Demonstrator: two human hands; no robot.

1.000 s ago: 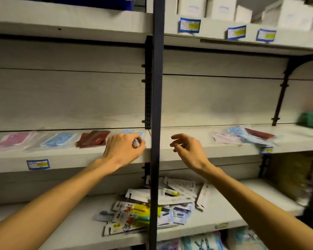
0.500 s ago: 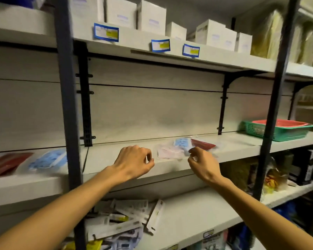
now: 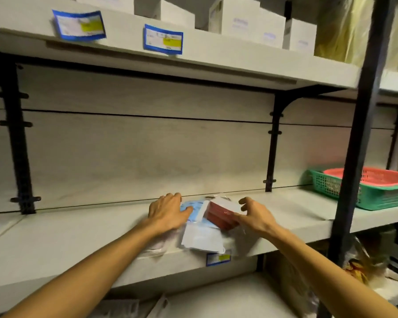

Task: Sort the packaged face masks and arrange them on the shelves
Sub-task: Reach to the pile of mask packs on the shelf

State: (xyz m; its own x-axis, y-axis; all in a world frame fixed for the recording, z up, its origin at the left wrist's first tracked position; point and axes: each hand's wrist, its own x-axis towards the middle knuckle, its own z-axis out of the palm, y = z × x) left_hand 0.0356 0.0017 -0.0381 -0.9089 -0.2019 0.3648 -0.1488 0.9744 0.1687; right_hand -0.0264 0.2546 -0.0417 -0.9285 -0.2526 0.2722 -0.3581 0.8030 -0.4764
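A small pile of packaged face masks lies on the middle shelf [image 3: 78, 244] near its front edge. My left hand [image 3: 168, 212] presses flat on a blue mask packet [image 3: 194, 206]. My right hand [image 3: 255, 216] pinches a dark red mask packet [image 3: 218, 218], thumb on its face and fingers over its upper right corner; the packet is tilted up off the pile. A white mask packet [image 3: 202, 237] lies in front of both and overhangs the shelf edge. A pale packet partly shows under my left wrist.
A black upright post [image 3: 359, 157] stands in front of the shelf at right. Behind it sits a green basket [image 3: 377, 198] with a red basket [image 3: 381, 175] inside. White boxes [image 3: 246, 21] line the top shelf. A price label [image 3: 218, 258] hangs below the pile.
My view has swung right along the shelf and closer to the pile. Both hands have gone from hovering onto the packets: the left lies on the blue one, the right has taken the red one.
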